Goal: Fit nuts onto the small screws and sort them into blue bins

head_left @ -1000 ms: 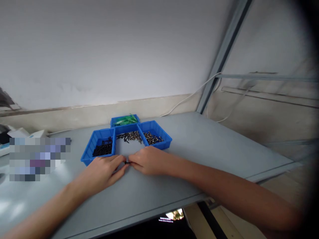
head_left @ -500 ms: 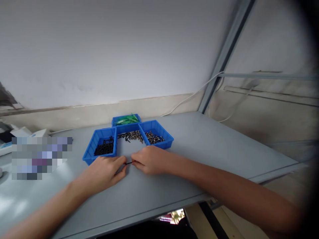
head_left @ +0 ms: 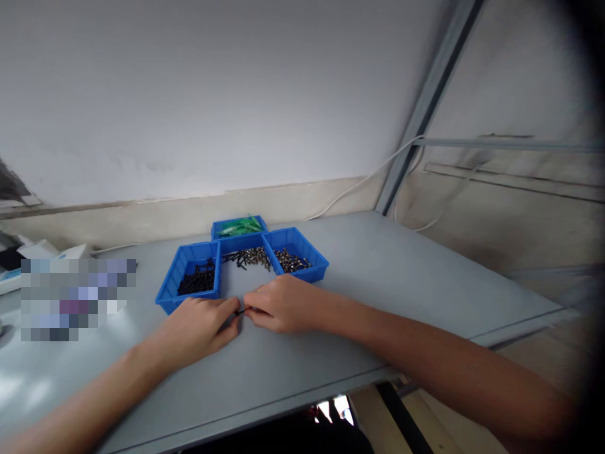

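Pinching a thin dark piece [head_left: 241, 311] between both sets of fingertips, I work over the near-middle part of the grey table [head_left: 401, 271], with a lit screen [head_left: 343, 410] below its near edge. My left hand [head_left: 198, 325] grips the piece's left end and my right hand [head_left: 283, 304] its right end, close together but with a small gap between them; I judge that opposing pinches give me control of both ends of something so slender. Its finer shape is too small to make out from here. Just beyond, the left blue bin [head_left: 172, 277] holds black pieces [head_left: 196, 280], and the right blue bin [head_left: 314, 273] holds shiny metallic ones [head_left: 289, 260]; standing on either side, they seem set so that each hand has a short reach and the kinds stay separate. Between them, towards the far side, a loose pile [head_left: 253, 257] of dark and metallic pieces lies on the tabletop, probably there to leave me working room in front. Farther back, the far blue bin [head_left: 243, 242] carries green items [head_left: 241, 227], perhaps because they are wanted less often. Behind everything, a white cable [head_left: 345, 197] runs up the wall [head_left: 236, 94] to a metal post [head_left: 406, 164] on the right.
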A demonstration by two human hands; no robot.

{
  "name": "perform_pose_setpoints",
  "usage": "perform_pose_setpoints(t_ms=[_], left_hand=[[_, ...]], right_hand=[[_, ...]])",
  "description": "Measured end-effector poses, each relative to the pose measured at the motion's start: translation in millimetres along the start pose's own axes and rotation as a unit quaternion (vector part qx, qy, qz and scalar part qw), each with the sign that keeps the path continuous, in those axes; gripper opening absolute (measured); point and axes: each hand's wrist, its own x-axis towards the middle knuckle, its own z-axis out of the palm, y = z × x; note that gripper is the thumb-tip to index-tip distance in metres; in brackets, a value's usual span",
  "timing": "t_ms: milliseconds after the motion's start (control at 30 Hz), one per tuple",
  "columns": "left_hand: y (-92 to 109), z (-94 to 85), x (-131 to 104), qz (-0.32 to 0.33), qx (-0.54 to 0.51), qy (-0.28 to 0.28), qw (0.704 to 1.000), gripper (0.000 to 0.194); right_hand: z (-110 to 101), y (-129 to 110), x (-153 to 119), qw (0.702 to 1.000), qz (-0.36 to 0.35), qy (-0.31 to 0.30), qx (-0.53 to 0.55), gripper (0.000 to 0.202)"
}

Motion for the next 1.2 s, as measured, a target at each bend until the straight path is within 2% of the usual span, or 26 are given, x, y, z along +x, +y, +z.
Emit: perform_pose_setpoints(t_ms=[267,600,733,967,1200], left_hand=[[-1.9,-1.1,-3.1,-0.005,-0.010,0.024,1.000,0.021],[-4.5,1.1,-3.7,0.045,-0.032,0.094,0.994,0.024],[-4.7,1.2,-5.1,0.070,-0.047,0.095,0.992,0.022],[-2.2,-0.3,-5.2,0.024,-0.051,0.050,0.997,0.014],[-3.6,-0.4,-2.7,0.023,-0.023,0.040,0.999,0.023]], right_hand=[[3.2,2.7,0.4,0.999,0.015,-0.029,-0.014,0.018],[0.9,-0.3,1.5,0.999,0.025,-0.024,-0.015,0.020],[0.7,0.0,2.1,0.999,0.027,-0.024,-0.004,0.020],[-2.2,0.7,0.5,0.999,0.027,-0.028,0.021,0.017],[-2.6,-0.4,0.4,0.999,0.024,-0.015,0.032,0.026]])
